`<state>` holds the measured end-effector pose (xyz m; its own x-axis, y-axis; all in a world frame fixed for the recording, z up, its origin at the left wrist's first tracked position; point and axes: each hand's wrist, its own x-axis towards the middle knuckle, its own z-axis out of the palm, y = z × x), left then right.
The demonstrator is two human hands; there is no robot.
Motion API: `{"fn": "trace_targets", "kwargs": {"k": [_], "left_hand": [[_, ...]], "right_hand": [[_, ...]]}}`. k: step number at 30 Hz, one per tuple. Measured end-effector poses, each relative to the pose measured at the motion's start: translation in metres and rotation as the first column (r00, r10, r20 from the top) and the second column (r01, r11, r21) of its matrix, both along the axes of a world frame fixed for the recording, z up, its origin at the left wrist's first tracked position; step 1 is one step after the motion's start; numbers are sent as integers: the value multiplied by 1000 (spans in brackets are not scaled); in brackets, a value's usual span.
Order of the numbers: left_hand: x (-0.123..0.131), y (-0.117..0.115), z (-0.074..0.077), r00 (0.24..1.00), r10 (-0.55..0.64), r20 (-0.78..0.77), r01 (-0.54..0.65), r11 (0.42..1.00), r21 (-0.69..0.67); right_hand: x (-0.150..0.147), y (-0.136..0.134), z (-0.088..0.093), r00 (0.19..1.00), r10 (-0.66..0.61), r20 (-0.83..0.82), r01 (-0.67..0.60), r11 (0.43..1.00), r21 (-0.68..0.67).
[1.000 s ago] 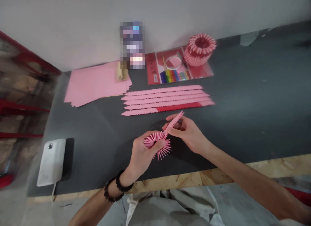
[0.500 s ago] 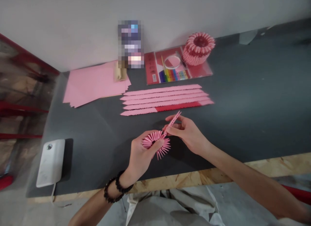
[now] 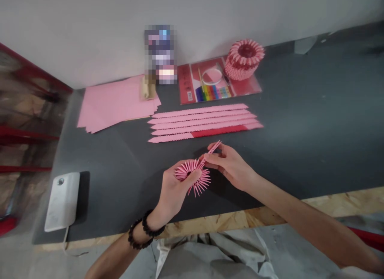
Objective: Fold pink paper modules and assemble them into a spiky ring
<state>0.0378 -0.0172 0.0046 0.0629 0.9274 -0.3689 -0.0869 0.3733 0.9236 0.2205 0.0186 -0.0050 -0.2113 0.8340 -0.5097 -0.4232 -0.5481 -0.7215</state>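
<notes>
My left hand [image 3: 175, 185] is closed on a pink ring of folded paper pieces [image 3: 201, 183], its thumb lying across the ring's middle. The pointed pieces fan outward like spokes. My right hand [image 3: 232, 165] pinches a short pink strip of folded paper pieces [image 3: 214, 148], which slants up and right from the ring's upper right edge. Whether the strip is joined to the ring, I cannot tell. Beyond the hands lie several long pink paper strips [image 3: 201, 119] side by side; the nearest one has a red section [image 3: 219, 132].
A pink and red folded-paper vase [image 3: 244, 61] stands on a flat red packet [image 3: 186, 85] by the wall. Pink sheets [image 3: 114, 103] lie at the left under a beige object [image 3: 147, 89], beside a blurred-out upright item [image 3: 162, 55]. A white cabled device [image 3: 62, 201] rests near the left edge.
My right hand has lowered slightly, and the pink strip's upper end has come down and a little left. The left hand keeps hold of the ring almost in place.
</notes>
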Motion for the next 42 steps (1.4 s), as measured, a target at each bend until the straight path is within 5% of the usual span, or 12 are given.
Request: {"fn": "trace_targets", "kwargs": {"k": [14, 20, 34, 42], "left_hand": [[-1, -2, 1, 996, -12, -85, 13, 1000, 11], [-2, -1, 5, 983, -43, -178, 58, 995, 83], [3, -1, 2, 1000, 22, 21, -21, 999, -44], [-1, 0, 4, 998, -21, -67, 23, 999, 29]], "right_hand": [[2, -2, 4, 985, -17, 172, -18, 980, 199], [4, 1, 0, 983, 35, 181, -64, 986, 156], [-2, -1, -2, 996, 14, 87, -18, 999, 46], [1, -5, 11, 956, 45, 289, -130, 950, 283]]}}
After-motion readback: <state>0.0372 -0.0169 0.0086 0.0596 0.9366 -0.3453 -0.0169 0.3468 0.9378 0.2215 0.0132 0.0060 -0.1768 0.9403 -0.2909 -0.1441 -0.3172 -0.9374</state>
